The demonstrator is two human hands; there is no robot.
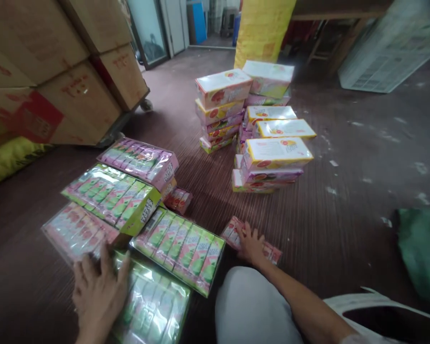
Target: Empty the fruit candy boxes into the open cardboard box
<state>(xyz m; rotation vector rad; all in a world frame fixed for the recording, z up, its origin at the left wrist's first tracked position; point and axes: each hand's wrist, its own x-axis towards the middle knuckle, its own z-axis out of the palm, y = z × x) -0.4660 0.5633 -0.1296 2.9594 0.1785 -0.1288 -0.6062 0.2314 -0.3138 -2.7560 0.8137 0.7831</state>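
My left hand (99, 289) is spread, fingers apart, over the near edge of a clear-topped display box of pink packs (82, 229) and the side of a green display box (154, 301). My right hand (251, 246) reaches down onto a low row of small red-pink packs (272, 252) on the floor, its fingers curled over the far side; the thumb is hidden. Between my hands lies another green-edged box of packs (182, 243). Behind it, a green box (111, 193) and a purple box (139, 160) are stacked at the left.
Stacks of closed fruit-printed cartons (224, 88) and yellow-edged cartons (277, 153) stand ahead on the dark floor. Another red pack row (179, 199) lies beside the left stack. Large cardboard boxes (82, 91) sit on a wheeled cart. A green bag (423, 253) is at the right.
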